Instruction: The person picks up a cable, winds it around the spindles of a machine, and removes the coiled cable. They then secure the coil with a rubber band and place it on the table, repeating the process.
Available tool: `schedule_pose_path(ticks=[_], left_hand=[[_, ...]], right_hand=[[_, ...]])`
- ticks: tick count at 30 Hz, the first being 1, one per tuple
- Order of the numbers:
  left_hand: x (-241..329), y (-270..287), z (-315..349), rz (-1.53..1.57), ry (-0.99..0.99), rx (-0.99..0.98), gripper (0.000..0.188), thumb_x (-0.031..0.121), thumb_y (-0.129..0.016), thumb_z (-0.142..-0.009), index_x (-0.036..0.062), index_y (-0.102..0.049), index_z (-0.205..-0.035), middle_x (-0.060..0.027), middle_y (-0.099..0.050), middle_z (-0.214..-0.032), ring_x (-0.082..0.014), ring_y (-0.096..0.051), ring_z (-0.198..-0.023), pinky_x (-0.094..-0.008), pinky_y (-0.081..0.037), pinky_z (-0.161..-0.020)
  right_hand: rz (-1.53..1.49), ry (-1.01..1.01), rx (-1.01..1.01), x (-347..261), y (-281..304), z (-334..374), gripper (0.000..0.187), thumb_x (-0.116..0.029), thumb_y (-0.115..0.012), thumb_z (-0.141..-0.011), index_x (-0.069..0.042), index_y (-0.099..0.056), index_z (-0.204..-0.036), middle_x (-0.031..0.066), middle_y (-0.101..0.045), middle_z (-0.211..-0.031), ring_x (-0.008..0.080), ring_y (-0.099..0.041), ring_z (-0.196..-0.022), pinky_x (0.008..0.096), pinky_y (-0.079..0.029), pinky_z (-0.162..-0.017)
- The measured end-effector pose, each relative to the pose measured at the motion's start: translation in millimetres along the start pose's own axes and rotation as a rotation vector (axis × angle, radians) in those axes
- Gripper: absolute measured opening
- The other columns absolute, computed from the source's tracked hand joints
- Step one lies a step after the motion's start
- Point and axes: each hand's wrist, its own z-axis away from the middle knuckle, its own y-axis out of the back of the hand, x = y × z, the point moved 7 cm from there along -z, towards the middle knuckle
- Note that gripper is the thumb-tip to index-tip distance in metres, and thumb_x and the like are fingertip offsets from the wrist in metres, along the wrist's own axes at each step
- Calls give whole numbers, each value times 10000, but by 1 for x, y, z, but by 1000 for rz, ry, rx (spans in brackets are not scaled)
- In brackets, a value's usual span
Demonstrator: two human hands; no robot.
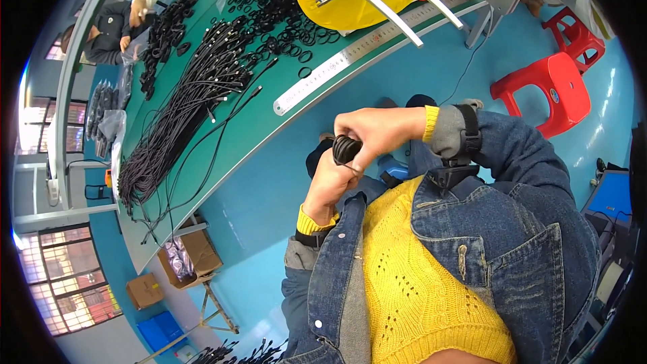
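A small bundle of black cable (346, 149), wound into a tight coil, is held between my two hands above the floor, off the table's edge. My left hand (328, 185) closes round its lower part. Over its upper right side, the fingers of my right hand (383, 133) are wrapped, touching the left hand. Part of the coil is hidden by the fingers. Nearest on the green table (222, 155) lies a long pile of loose black cables (182, 118), their plug ends pointing up and right. A few single cables (214, 141) stray toward the edge.
Many black rings (280, 23) are scattered behind the cables. A steel ruler (337, 67) runs along the table edge, below a yellow disc (337, 0) with protruding metal rods. Red stools (563, 91) stand right; cardboard boxes (202, 256) sit below. Co-workers (111, 34) are at far left.
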Motion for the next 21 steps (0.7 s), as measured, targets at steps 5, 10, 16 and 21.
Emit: schedule_pose_path(ticks=[5, 10, 16, 21], left_hand=[[10, -5, 10, 105, -96, 107, 242, 58, -638, -705, 11, -532, -918, 26, -462, -619, -46, -402, -471, -189, -291, -405], [8, -16, 8, -48, 84, -23, 256, 99, -658, -697, 7, -548, -909, 42, -473, -629, -46, -404, -473, -192, -300, -421], [-13, -13, 4, -104, 213, -120, 300, 202, -691, -716, 28, -548, -915, 40, -477, -626, -51, -414, -502, -207, -337, -456], [-15, -18, -4, 299, 56, -276, 407, 363, -711, -729, 55, -539, -932, 24, -481, -671, -55, -432, -574, -211, -355, -495]], right_hand=[[-610, -230, 217, 27, 5, 21, 349, -274, -610, -780, 9, -485, -942, 161, -592, -770, 309, -590, -633, 360, -471, -564], [342, 35, 224, -19, 10, 12, 517, -463, -508, -820, 38, -465, -943, 200, -552, -639, 363, -567, -639, 416, -447, -498], [645, -133, -149, -14, -22, 15, 659, -579, -440, -812, 52, -456, -1004, 208, -569, -709, 360, -575, -728, 441, -455, -601], [515, 213, 310, -26, 6, 23, 697, -512, -599, -734, 55, -428, -1101, 210, -562, -926, 350, -554, -870, 434, -452, -694]])
